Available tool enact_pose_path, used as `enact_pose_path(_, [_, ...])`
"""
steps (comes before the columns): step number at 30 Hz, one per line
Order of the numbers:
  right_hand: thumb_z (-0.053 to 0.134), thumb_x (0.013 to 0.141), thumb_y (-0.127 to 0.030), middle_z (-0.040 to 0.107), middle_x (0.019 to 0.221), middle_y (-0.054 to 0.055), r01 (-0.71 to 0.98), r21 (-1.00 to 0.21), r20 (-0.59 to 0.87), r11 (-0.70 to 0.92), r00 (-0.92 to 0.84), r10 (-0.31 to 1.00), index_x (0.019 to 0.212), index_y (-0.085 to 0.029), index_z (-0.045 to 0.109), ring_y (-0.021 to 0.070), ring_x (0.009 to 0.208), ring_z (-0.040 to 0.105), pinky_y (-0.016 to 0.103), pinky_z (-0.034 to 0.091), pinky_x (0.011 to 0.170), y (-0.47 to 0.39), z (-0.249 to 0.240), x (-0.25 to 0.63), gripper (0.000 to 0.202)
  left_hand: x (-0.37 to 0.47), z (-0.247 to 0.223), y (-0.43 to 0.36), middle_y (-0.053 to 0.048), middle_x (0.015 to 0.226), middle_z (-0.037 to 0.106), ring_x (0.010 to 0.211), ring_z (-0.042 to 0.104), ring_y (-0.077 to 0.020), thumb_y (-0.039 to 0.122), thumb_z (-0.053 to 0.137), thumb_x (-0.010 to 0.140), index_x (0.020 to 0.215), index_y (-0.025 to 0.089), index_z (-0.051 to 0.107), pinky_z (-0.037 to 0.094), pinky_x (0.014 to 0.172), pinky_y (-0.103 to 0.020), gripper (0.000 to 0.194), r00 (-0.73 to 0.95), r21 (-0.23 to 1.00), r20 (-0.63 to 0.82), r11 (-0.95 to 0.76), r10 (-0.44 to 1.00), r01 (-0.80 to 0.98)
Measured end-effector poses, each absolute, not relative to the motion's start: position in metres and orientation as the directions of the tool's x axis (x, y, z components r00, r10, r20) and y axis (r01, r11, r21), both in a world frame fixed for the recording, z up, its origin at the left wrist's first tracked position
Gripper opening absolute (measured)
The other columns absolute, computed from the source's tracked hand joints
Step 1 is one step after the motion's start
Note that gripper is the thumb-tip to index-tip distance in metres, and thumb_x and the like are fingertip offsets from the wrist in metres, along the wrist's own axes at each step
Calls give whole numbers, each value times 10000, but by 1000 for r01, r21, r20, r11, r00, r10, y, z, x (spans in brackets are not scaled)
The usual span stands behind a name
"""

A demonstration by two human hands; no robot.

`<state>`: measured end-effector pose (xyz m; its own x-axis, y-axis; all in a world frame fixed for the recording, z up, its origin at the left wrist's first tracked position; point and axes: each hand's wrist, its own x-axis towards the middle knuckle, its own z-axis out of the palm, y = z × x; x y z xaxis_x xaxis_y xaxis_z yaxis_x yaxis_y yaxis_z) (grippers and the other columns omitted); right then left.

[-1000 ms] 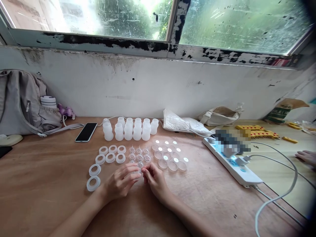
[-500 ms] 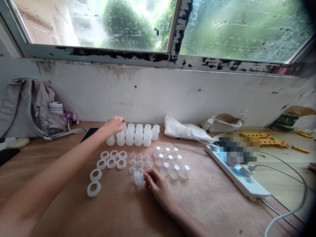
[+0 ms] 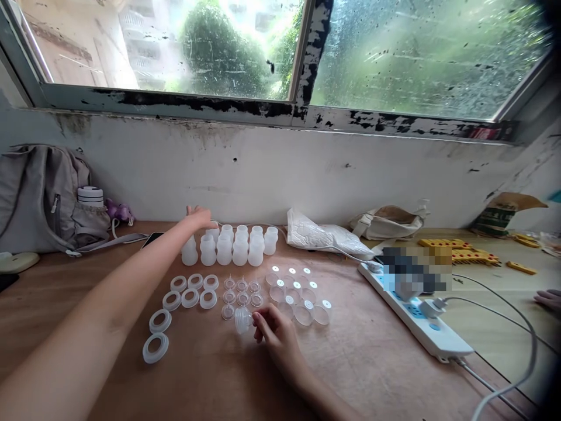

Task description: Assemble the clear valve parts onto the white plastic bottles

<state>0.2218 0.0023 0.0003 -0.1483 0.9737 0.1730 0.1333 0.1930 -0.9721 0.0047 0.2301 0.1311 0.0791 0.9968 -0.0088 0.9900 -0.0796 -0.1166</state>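
Note:
My left hand (image 3: 198,218) reaches over the back left of several frosted white plastic bottles (image 3: 240,250) standing in rows. Its fingers look spread, with the tips just above or touching a rear bottle; part of them is hidden. Low over the table, my right hand (image 3: 277,332) pinches a clear, ridged plastic cap-like piece (image 3: 242,320) lying sideways. Several white rings (image 3: 156,347) are laid out on the left. Small clear nipple-shaped pieces (image 3: 229,297) sit in rows just behind the held piece. To their right are clear round covers (image 3: 303,316) and small white discs (image 3: 326,304).
A white power strip (image 3: 447,342) with cables runs along the right. At the wall are a white plastic package (image 3: 324,234) and a beige bag (image 3: 388,221). A grey backpack (image 3: 33,199) stands left. Another person's hand (image 3: 549,298) shows at the right edge.
The view has shifted slightly, so the table things appear lower and further left. My left hand stays over the rear bottles with its fingers more spread. My right hand still holds the clear piece.

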Motion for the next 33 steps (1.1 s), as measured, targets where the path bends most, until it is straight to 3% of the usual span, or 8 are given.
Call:
enact_pose_path(6, [465,841,-384,529,603,-6,185,-952,226,244,-114,967,738,-174,523,107,501,510,218,405,483,-1,1,220,241,1,168,198,-184,1029,589,1046,422,-358,489,368,735,871,104,634,263,843,-482,487,87,-135,268,-52,960,989])
enact_pose_path(10, [469,841,-380,517,564,-12,185,-941,276,285,-71,958,760,-178,521,117,495,506,232,414,495,-1,2,222,223,1,192,151,-136,998,604,972,479,-310,471,385,748,914,119,599,283,837,-449,444,167,-117,626,-120,762,986])
enact_pose_path(12, [472,838,-386,519,560,-11,174,-941,288,291,-43,957,767,-180,518,122,496,509,238,419,499,0,3,223,223,3,193,121,-116,950,619,924,508,-291,451,400,755,889,126,591,304,822,-435,400,199,-113,688,-168,698,979])
enact_pose_path(16, [476,835,-393,533,563,-6,161,-945,286,284,-10,958,755,-180,511,129,510,525,243,424,513,0,5,224,230,7,162,62,-79,902,632,844,539,-245,406,423,763,868,146,574,340,803,-401,319,254,-54,677,-299,690,953])
enact_pose_path(24, [508,812,-411,597,591,9,114,-952,290,284,33,957,775,-178,537,150,564,588,269,469,578,2,3,225,237,12,60,-1,-81,894,624,917,532,-255,308,487,738,900,165,545,391,805,-392,224,279,195,611,-482,741,854])
enact_pose_path(29, [556,789,-371,634,665,30,44,-957,287,287,15,958,812,-180,571,169,632,624,302,510,617,4,-1,225,193,16,40,-5,-93,897,609,889,557,-253,274,494,736,947,161,509,434,783,-384,239,355,267,606,-603,711,752])
enact_pose_path(33, [609,756,-321,644,719,37,18,-954,300,300,-7,954,839,-186,573,173,668,628,324,527,649,4,-4,224,163,20,30,-5,-85,1009,594,929,568,-229,301,525,754,1090,193,433,462,802,-349,365,370,471,515,-616,773,632])
